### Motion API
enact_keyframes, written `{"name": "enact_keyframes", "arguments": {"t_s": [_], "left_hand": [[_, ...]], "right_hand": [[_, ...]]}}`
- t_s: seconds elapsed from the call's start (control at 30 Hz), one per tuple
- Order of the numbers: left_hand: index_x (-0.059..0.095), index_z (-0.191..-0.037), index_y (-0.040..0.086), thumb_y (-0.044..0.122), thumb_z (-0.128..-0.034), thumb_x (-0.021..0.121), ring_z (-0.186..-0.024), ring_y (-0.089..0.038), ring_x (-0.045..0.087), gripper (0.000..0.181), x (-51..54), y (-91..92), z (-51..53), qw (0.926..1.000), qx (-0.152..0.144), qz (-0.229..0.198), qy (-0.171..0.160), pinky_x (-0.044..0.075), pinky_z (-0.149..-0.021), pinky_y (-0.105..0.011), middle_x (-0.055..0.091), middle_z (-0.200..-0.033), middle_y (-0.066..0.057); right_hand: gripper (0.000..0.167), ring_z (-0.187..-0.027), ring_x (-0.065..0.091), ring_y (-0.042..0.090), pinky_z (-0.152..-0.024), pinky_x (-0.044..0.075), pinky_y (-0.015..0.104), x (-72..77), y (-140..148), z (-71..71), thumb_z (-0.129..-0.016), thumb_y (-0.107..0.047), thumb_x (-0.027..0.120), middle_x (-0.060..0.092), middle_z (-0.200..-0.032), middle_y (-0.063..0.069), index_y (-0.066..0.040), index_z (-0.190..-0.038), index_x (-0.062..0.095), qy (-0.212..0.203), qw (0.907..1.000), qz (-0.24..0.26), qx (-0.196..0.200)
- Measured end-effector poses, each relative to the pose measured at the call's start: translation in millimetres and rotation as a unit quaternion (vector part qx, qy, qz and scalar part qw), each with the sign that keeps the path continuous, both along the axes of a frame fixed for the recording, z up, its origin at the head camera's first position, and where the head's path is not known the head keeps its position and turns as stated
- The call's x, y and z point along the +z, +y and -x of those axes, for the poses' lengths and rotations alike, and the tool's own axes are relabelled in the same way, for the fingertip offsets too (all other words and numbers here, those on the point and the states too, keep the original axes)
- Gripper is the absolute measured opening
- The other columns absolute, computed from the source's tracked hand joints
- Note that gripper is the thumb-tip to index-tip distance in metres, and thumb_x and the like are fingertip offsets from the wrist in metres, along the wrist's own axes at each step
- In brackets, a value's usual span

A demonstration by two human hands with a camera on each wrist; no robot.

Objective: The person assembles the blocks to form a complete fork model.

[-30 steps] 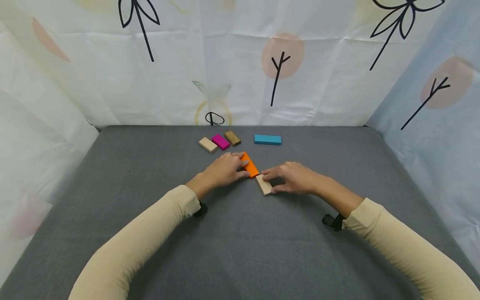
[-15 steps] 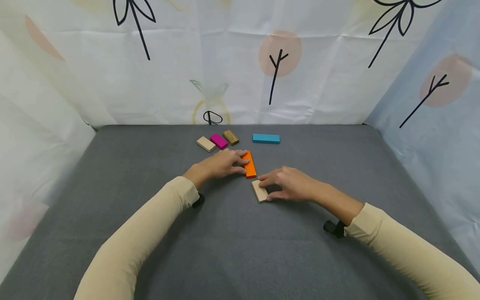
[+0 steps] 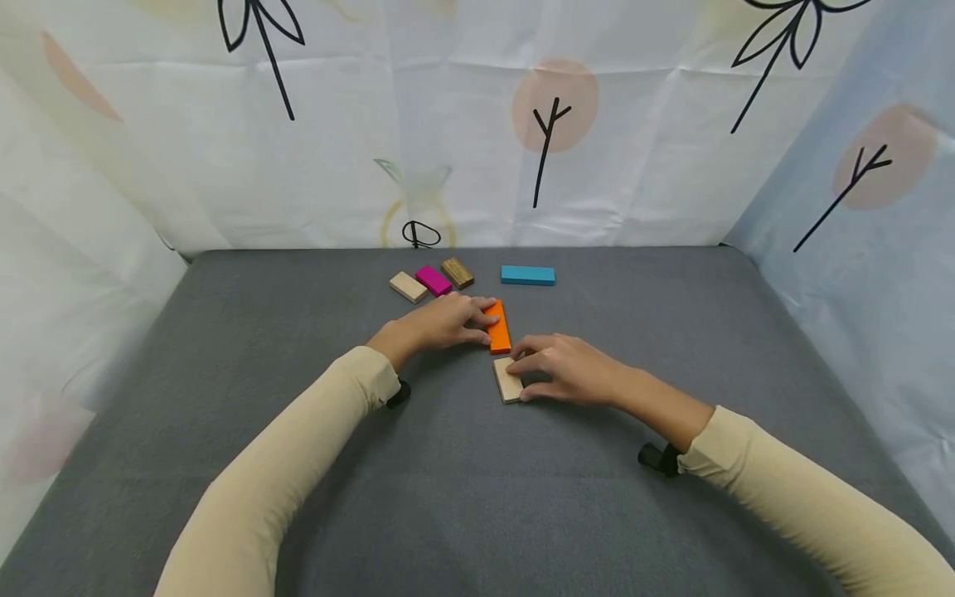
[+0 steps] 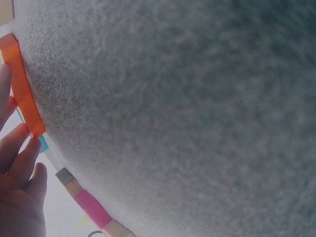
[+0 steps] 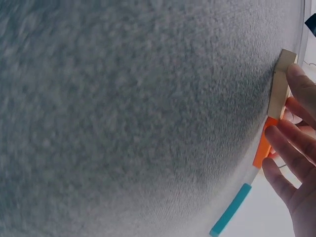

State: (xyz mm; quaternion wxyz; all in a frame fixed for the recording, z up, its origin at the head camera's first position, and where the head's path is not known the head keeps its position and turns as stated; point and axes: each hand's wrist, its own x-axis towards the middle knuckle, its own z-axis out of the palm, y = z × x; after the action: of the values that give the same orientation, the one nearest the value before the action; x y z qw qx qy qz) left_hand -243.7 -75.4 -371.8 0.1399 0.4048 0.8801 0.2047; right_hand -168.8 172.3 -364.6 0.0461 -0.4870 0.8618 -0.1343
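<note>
Flat on the grey cloth lies an orange block [image 3: 498,328], its long side running away from the person. The left hand [image 3: 442,322] pinches it from the left, with thumb and fingers at its left edge and top. Just in front of its near end is a pale wooden block [image 3: 507,381], slightly tilted. The right hand [image 3: 570,369] grips that one from the right, thumb at the near corner and fingers on top. In the left wrist view the left fingers touch the orange block [image 4: 24,89]; the right wrist view shows the pale block [image 5: 279,89] beside the right thumb.
Behind the left hand lie a second pale block [image 3: 408,287], a magenta block [image 3: 433,280] and a brown block [image 3: 458,273] in a slanted row. A blue block [image 3: 528,275] lies right of them. Patterned white fabric [image 3: 477,124] hangs behind the grey surface [image 3: 448,497].
The right hand has moved left and slightly nearer the person with the pale block. The orange block has turned straighter under the left hand. The view has shifted slightly.
</note>
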Motion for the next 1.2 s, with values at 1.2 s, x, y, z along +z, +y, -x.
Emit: {"name": "enact_keyframes", "arguments": {"t_s": [1.2], "left_hand": [[0.057, -0.140, 0.009, 0.026, -0.0954, 0.069, -0.139, -0.031, 0.042, 0.049, -1.2, 1.2, 0.5, 0.9998, -0.018, 0.006, -0.002, 0.039, -0.110, -0.044, 0.039, -0.155, -0.014]], "right_hand": [[0.023, -0.101, 0.068, 0.023, -0.091, 0.053, 0.042, -11.9, -7.7, -10.7, -0.090, -0.024, 0.076, 0.072, -0.112, 0.010, -0.007, -0.106, 0.077, 0.135, 0.9892, 0.040, 0.041]]}}
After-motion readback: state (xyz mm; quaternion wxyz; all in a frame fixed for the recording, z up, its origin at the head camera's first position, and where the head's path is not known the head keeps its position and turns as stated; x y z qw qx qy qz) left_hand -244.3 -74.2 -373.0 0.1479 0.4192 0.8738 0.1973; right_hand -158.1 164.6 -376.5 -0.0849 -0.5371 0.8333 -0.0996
